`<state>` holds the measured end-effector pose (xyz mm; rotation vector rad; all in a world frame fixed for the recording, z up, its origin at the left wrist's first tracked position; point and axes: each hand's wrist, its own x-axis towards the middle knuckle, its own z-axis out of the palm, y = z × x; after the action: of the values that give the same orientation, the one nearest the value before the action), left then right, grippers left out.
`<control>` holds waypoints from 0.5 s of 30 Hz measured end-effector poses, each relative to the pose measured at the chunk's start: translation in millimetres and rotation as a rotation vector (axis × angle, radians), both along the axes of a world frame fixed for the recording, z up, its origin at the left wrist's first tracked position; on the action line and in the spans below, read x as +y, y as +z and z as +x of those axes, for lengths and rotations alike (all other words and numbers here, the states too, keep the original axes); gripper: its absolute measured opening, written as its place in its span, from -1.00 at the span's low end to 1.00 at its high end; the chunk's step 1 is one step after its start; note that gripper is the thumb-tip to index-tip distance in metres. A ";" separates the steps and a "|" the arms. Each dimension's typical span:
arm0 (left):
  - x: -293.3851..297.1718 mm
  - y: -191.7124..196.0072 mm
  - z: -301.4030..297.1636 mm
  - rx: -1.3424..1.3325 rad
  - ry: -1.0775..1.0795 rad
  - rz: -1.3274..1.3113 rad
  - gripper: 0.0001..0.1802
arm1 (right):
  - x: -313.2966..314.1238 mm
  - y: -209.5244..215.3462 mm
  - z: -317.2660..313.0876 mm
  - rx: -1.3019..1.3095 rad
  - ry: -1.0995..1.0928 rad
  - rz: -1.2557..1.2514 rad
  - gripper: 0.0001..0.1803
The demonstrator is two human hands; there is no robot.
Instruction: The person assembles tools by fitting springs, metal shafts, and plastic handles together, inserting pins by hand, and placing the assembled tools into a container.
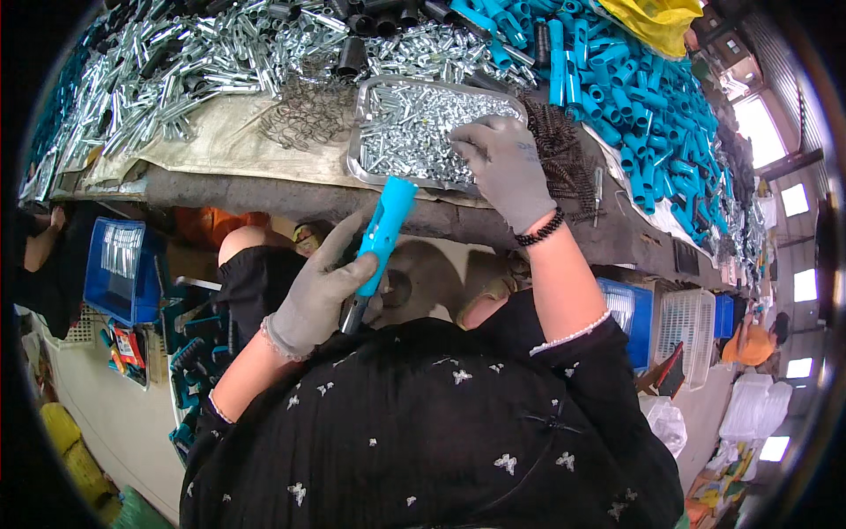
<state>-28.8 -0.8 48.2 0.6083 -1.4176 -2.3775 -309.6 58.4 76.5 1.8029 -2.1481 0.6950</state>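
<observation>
Head view, looking down over a person in a black dress with small pale flowers, seated at a cluttered worktop (264, 189). The left hand (322, 295), in a grey glove, has its grip clenched around a bright blue plastic handle (385, 225) with a dark end poking out below the fist; the handle tilts up toward one o'clock, held below the worktop's edge. The right hand (504, 163), also gloved, rests palm down on a shallow metal tray (363, 115) of small shiny metal pins (405, 132), at about one o'clock from the handle; its fingers are curled into the pile, but whether they pinch a pin cannot be told. It looks like the picking stage of an assembly: a pin is being chosen to go with the handle, and the next move would seem to call for a fine pinch on a single pin. Around the tray lie heaps of silver tubes (176, 70), blue plastic sleeves (634, 106) and dark springs (564, 154).
</observation>
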 end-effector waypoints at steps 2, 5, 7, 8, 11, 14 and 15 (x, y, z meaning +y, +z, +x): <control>-4.3 -0.8 -2.1 -0.032 -0.010 0.022 -0.32 | 5.7 6.2 9.5 -0.036 0.006 -0.053 -0.86; -5.5 -2.6 -5.0 -0.072 -0.030 -0.031 -0.28 | 23.1 19.1 50.5 -0.617 0.106 -0.028 -0.89; -2.7 -2.7 -8.4 -0.011 -0.028 0.070 -0.32 | 34.5 17.3 78.0 -0.621 0.216 -0.051 -0.89; 0.0 -2.9 -10.6 -0.012 -0.030 0.073 -0.32 | 37.9 15.4 87.6 -0.622 0.327 -0.074 -0.85; 7.7 -4.6 -16.1 0.069 0.028 0.105 -0.30 | 42.2 2.0 100.9 -0.606 0.251 -0.077 -0.85; 10.3 -6.8 -13.6 0.112 0.049 0.142 -0.31 | 43.5 6.2 104.8 -0.793 0.171 -0.020 -0.86; 11.4 -7.9 -13.1 0.104 0.065 0.093 -0.32 | 44.4 5.1 104.9 -0.794 0.169 -0.020 -0.86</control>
<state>-42.0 10.6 40.3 0.5363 -1.2316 -2.3969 -204.6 102.8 81.6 1.9138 -2.4017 1.6986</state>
